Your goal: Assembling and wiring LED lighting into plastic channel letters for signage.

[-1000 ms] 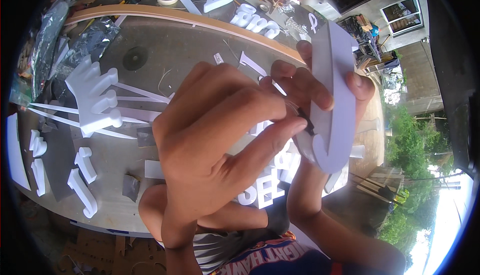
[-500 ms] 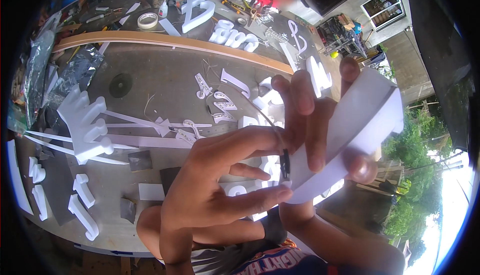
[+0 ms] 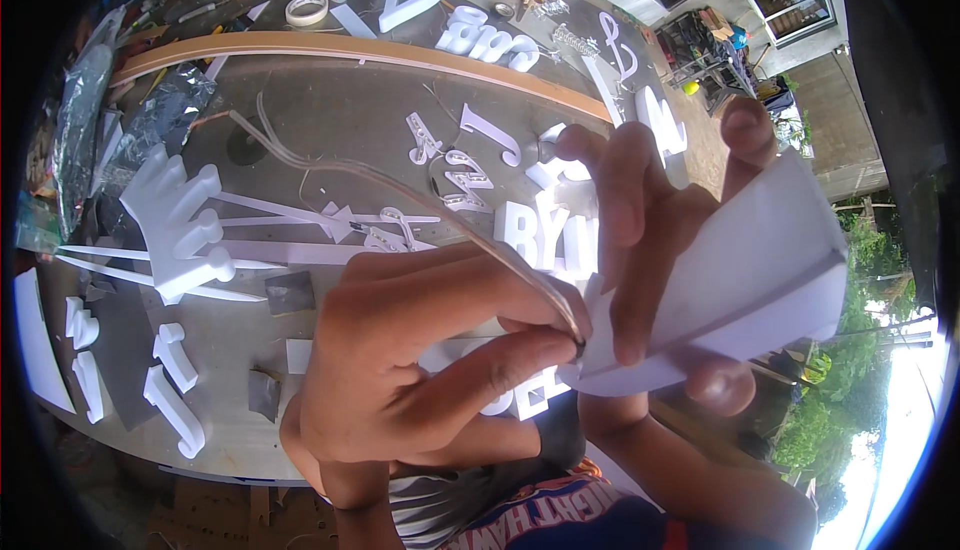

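Since a second ago, the white piece (image 3: 735, 260) has tipped over from near upright, so its wide end now points up and right, and the clear wire (image 3: 330, 164) shows as a long run sweeping up-left over the tabletop (image 3: 330, 100). Left hand (image 3: 410, 360) is closed in a pinch, thumb against finger, gripping the wire right at the narrow end of the piece; can't tell if the wire is attached there. Right hand (image 3: 660, 235) is partly open, fingers spread around the piece with a couple across its near face and a fingertip at the lower edge, holding it up above the tabletop. Behind them are some white block letters (image 3: 518, 235). Over on the left there's a white crown-shaped cutout (image 3: 180, 225), with a tape roll (image 3: 306, 11) beyond the long wooden strip (image 3: 350, 47).
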Motion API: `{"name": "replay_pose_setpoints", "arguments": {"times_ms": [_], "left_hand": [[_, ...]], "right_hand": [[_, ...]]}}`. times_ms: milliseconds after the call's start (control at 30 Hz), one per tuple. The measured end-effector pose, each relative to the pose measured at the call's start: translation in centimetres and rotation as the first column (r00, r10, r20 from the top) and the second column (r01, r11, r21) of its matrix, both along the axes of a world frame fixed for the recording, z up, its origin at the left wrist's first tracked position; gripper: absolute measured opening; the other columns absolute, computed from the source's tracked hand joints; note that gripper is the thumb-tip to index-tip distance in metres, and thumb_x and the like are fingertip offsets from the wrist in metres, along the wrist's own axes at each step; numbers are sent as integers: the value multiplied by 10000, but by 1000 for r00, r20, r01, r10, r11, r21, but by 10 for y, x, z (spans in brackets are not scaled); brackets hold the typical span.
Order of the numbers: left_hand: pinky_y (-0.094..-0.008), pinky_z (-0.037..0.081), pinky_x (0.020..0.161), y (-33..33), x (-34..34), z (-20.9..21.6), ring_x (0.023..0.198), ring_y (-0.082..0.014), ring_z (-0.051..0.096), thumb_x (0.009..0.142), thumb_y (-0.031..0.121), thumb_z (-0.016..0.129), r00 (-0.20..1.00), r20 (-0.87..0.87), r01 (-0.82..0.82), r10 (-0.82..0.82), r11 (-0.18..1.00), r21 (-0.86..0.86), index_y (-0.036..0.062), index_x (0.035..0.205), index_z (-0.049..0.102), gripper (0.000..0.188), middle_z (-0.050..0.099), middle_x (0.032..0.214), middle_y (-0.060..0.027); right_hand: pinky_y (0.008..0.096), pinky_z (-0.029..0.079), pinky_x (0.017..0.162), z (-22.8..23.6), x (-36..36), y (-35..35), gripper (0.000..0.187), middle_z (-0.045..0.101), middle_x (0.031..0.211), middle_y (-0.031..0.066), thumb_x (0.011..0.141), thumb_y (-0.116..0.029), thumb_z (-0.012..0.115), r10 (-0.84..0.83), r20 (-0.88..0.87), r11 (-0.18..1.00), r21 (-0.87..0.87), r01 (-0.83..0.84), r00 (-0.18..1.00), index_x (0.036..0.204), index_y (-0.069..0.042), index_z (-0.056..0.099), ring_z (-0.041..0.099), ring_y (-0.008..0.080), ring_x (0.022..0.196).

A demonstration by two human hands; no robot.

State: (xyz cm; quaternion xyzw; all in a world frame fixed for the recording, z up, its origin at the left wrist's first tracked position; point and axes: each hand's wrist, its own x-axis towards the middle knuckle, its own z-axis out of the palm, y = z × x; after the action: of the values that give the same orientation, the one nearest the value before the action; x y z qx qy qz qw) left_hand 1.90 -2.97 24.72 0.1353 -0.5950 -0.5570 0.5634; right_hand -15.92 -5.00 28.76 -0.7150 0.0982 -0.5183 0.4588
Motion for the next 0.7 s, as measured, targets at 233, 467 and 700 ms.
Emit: {"name": "replay_pose_setpoints", "arguments": {"times_ms": [233, 467, 700], "left_hand": [[-285, 468, 718, 7, -1, 5, 773, -189, 616, 761, -118, 616, 990, -88, 136, -115, 944, 300, -115, 813, 600, 54, 619, 799, -158], [-276, 458, 747, 12, -3, 9, 779, -173, 601, 775, -128, 596, 999, 3, 47, -50, 965, 258, -111, 830, 594, 57, 612, 793, -144], [-279, 464, 756, 17, -14, 9, 800, -165, 603, 773, -125, 616, 995, 5, -101, 104, 952, 290, -108, 871, 605, 100, 622, 815, -127]], "right_hand": [[508, 270, 1018, 3, 2, 5, 962, 617, 593, 20, 646, -228, 746, -160, -162, 987, -8, 161, 974, 1352, 32, 146, 517, 245, 847], [496, 299, 989, -1, 0, 2, 973, 590, 570, 1, 637, -256, 744, -160, -173, 987, -34, 156, 972, 1350, 44, 153, 510, 244, 835], [413, 367, 870, -12, 14, 9, 881, 567, 616, 20, 654, -362, 735, -492, -56, 870, -61, 488, 869, 1257, 69, 259, 527, 247, 858]]}}
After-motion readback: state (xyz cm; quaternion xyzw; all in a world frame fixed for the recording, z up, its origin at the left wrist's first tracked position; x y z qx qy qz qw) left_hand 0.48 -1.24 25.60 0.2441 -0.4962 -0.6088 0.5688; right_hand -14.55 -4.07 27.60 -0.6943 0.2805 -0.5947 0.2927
